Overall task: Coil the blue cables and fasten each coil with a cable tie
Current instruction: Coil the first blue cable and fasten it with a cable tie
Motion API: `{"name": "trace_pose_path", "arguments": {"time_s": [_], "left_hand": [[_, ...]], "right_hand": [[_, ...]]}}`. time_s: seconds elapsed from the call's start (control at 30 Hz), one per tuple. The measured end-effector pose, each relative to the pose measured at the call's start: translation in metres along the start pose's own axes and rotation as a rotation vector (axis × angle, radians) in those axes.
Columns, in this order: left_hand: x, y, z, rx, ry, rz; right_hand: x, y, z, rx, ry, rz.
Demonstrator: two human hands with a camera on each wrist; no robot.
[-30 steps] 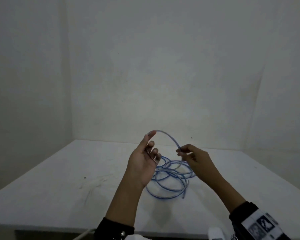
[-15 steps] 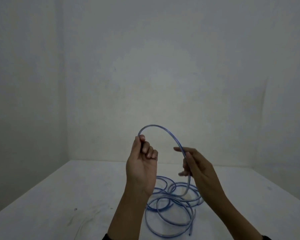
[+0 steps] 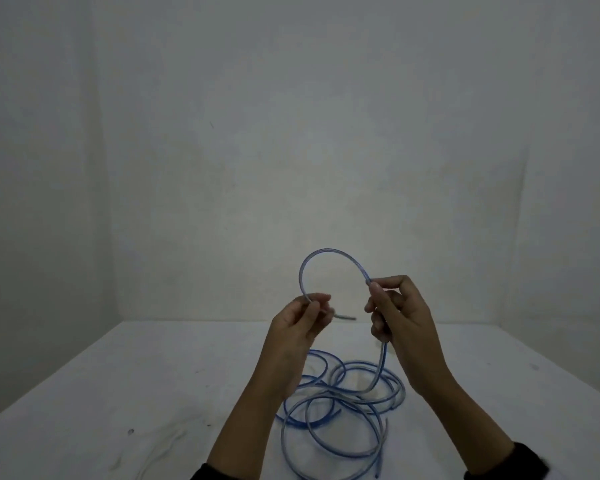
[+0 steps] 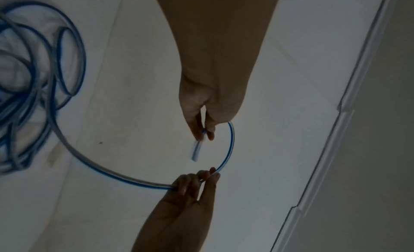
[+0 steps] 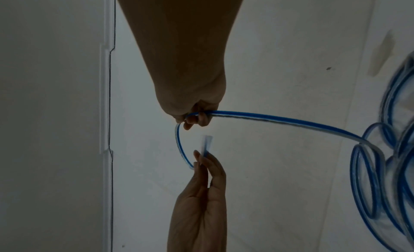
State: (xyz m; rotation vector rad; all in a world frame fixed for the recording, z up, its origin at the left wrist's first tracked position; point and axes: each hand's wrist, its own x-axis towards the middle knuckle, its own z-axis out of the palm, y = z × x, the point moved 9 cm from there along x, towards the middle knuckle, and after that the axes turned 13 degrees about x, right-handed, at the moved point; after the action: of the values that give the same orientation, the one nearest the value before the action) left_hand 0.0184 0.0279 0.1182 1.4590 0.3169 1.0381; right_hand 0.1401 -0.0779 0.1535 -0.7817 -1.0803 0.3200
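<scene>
A blue-and-clear cable [image 3: 333, 252] arches in the air between my two hands above the white table [image 3: 153, 393]. My left hand [image 3: 307, 311] pinches it between thumb and fingers just short of its cut end [image 3: 345, 317], which sticks out to the right. My right hand [image 3: 383, 308] grips the cable a short loop further along. From there it drops to a loose tangle of loops [image 3: 343, 403] on the table. The left wrist view shows my left hand [image 4: 202, 132], the free end [image 4: 195, 152] and the right hand [image 4: 197, 180]. The right wrist view shows my right hand [image 5: 197, 117] and the left hand [image 5: 202, 161].
Plain walls close in behind the table and on its left. Faint pale streaks [image 3: 160, 445] lie on the table's front left; I cannot tell what they are. The tangle [image 4: 33, 79] spreads over the table's middle, under my forearms.
My right hand, earlier loose along the cable, now curls round it higher up. The left hand has shifted to a pinch near the end, and the arch between them is smaller.
</scene>
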Motion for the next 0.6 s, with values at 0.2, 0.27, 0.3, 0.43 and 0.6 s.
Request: {"name": "trace_pose_path", "arguments": {"time_s": [0.2,0.27,0.3,0.43,0.6], "left_hand": [[0.004,-0.016,-0.007,-0.365,0.149,-0.090],[0.005,-0.016,-0.011,-0.409,0.194,-0.084],[0.006,-0.014,-0.013,-0.426,0.214,-0.070],[0.006,-0.012,-0.027,-0.424,0.298,-0.008],[-0.001,-0.025,-0.012,-0.392,0.229,-0.039]], "right_hand": [[-0.007,0.037,-0.010,-0.051,-0.004,0.156],[-0.013,0.052,-0.014,-0.131,-0.061,0.241],[-0.017,0.060,-0.015,-0.195,-0.114,0.284],[-0.026,0.070,-0.020,-0.278,-0.190,0.324],[-0.016,0.048,-0.014,-0.003,-0.026,0.197]]}}
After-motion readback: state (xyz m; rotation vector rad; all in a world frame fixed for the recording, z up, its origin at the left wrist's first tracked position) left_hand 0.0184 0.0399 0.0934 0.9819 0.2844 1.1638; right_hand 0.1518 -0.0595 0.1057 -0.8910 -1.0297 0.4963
